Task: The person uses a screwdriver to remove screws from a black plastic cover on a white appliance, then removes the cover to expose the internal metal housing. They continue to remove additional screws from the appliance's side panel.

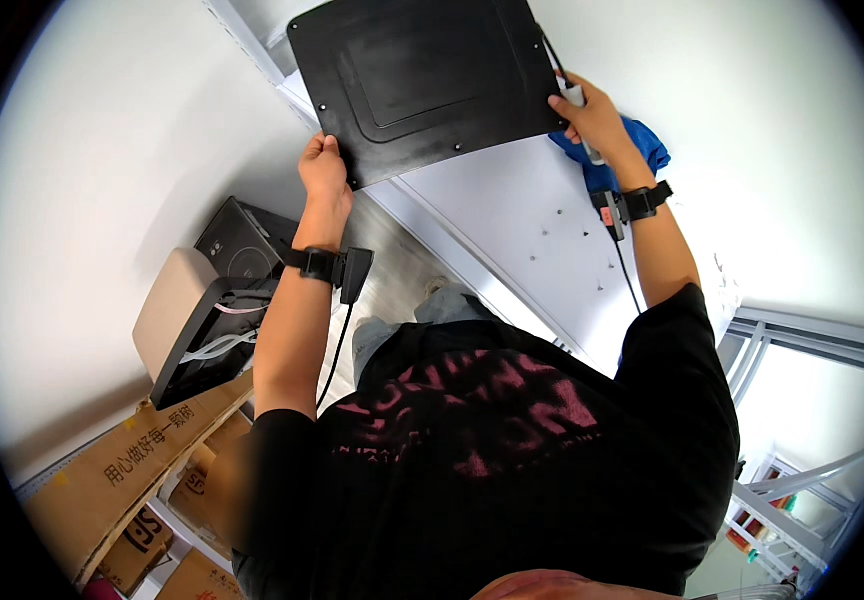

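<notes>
A flat black panel with rounded corners, a raised rectangular outline and small holes along its edges is held up at the far side. My left hand is closed on its near left corner, thumb on top. At the near right corner, my right hand grips the panel with its thumb on the face. A slim light-grey tool with a thin dark end also sits in that right hand; its exact kind is unclear. Several small screws lie scattered on the white tabletop below the panel.
A blue cloth or bag lies behind my right wrist. On the left stand a black box-like device and a beige-and-black padded piece with cables. Cardboard boxes fill the lower left. White walls flank both sides.
</notes>
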